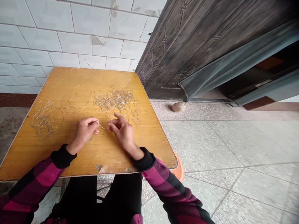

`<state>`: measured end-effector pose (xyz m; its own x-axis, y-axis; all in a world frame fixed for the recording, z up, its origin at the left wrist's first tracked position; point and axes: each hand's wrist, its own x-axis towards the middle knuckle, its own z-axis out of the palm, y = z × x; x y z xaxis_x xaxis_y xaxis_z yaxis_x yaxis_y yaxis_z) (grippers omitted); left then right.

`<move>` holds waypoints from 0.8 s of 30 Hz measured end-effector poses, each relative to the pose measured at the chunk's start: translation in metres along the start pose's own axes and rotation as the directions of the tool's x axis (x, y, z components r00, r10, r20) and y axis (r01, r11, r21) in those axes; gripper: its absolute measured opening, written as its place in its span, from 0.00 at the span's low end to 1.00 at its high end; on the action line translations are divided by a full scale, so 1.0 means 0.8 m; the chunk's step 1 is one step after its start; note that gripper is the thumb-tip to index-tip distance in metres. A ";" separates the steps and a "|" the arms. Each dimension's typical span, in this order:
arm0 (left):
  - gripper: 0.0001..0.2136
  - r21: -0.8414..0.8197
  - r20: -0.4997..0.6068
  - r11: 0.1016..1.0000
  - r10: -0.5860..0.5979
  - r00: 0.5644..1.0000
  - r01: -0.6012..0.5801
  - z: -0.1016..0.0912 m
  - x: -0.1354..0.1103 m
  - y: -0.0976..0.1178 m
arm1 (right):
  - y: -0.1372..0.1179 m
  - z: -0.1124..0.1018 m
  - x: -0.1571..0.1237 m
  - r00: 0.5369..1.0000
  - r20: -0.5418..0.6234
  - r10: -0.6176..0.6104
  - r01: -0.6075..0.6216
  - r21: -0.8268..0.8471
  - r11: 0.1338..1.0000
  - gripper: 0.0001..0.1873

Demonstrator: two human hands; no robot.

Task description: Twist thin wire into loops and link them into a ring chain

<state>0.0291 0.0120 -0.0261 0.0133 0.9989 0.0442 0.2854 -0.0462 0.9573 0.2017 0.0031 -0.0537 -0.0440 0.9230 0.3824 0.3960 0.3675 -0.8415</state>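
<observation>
A thin, pale wire (103, 127) sags in a shallow curve between my hands, just above the table. My left hand (86, 130) pinches one end between thumb and forefinger. At the other end, my right hand (122, 130) grips the wire with the thumb against the fingers, its forefinger stretched forward. Beyond the right hand lies a spread pile of small wire rings (115, 99), many overlapping. To the left of my left hand is a tangle of longer curved wires (45, 123). A few loose rings (70, 109) and bent strands lie between the two piles.
The yellow wooden table (109, 155) has chipped patches at its front edge. White wall tiles (91, 18) rise behind it. On the right are a dark carved door (168, 56), a grey-green curtain (210, 71) and a roundish object (178, 107) on the floor. An orange stool (178, 169) shows beneath the corner.
</observation>
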 end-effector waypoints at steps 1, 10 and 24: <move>0.07 0.009 -0.001 1.000 0.010 1.000 -0.010 0.000 0.000 -0.001 | 0.000 0.000 0.001 1.000 0.007 -0.001 0.001 -0.016 1.000 0.23; 0.09 0.220 0.078 0.966 0.120 0.990 -0.134 0.006 0.002 -0.019 | 0.001 -0.002 -0.001 0.965 0.183 -0.186 0.244 -0.379 0.893 0.24; 0.11 0.594 0.173 0.701 0.368 0.913 -0.395 0.012 0.001 -0.014 | -0.014 -0.004 -0.002 0.937 0.348 -0.046 0.230 -0.512 0.827 0.27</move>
<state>0.0353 0.0130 -0.0399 0.2830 0.8954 0.3437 0.7642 -0.4271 0.4834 0.2001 -0.0025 -0.0440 -0.3780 0.8874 0.2638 0.7875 0.4580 -0.4124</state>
